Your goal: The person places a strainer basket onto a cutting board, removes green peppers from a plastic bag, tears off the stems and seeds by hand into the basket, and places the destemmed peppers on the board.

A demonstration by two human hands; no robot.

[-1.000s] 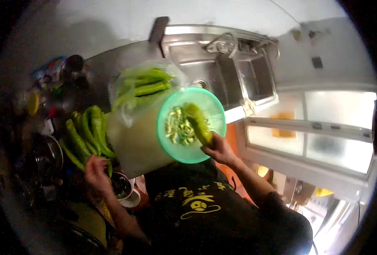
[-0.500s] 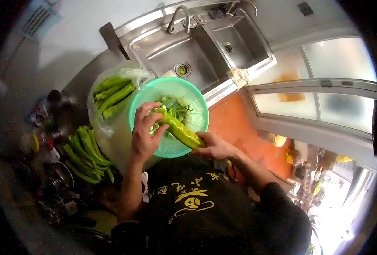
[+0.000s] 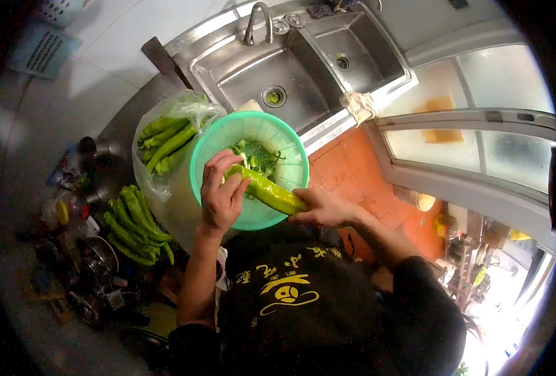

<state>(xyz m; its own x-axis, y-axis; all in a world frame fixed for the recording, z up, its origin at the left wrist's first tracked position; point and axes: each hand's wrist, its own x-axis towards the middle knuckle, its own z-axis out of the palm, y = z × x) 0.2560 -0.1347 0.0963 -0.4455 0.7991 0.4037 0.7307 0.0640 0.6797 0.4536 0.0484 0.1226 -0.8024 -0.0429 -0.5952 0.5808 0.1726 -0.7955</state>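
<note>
A long green pepper [image 3: 269,193] is held slantwise over a light-green plastic basket [image 3: 196,160]. The fingers of my left hand [image 3: 221,193] are closed at its upper-left end, where the stem would be; they partly cover that end. My right hand [image 3: 322,207] grips the lower-right end of the pepper. Inside the basket lie green stems and pepper scraps [image 3: 259,156]. To the left, a clear plastic bag [image 3: 193,109] holds several green peppers [image 3: 171,139]. Below the bag, more long green peppers [image 3: 134,225] sit in a pile.
A steel double sink [image 3: 303,81] with a curved faucet [image 3: 259,22] lies ahead. A pale cloth [image 3: 358,105] hangs on its right front corner. Frosted sliding panels [image 3: 434,141] and an orange tiled floor [image 3: 347,169] are to the right. Pans and clutter [image 3: 99,257] crowd the lower left.
My left fingers have shifted and bunched more tightly at the pepper's upper end. The right hand keeps its hold. The whole view has tilted slightly.
</note>
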